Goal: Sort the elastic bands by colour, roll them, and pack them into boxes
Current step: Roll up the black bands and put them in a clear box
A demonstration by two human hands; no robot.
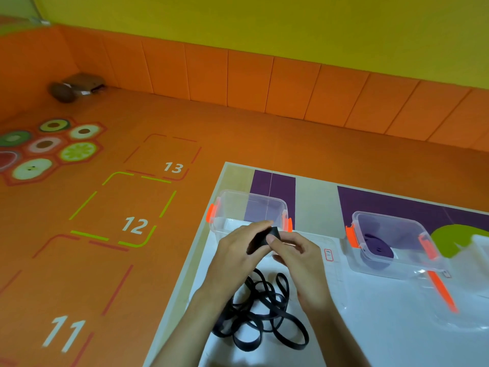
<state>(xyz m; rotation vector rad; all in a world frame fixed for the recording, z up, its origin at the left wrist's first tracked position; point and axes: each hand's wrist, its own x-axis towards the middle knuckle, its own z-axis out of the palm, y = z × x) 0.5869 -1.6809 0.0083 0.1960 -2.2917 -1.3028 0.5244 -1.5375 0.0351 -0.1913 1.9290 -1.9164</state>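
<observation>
Black elastic band [261, 241] was mid-roll near the surface's [312, 200] left edge, left hand [235, 251] and right hand [300, 256] both in a tight grip on its coil; next, likely, wind in the rest, then the empty box [230, 205].

Clear glossy plastic boxes [397, 242]; matt black elastic bands [264, 321]; smooth table [397, 327].

2 clear boxes — L box [229, 207], R box [402, 268] — 1 black roll [262, 238], 1 black tangle [264, 317], 1 purple bundle [381, 251].
</observation>
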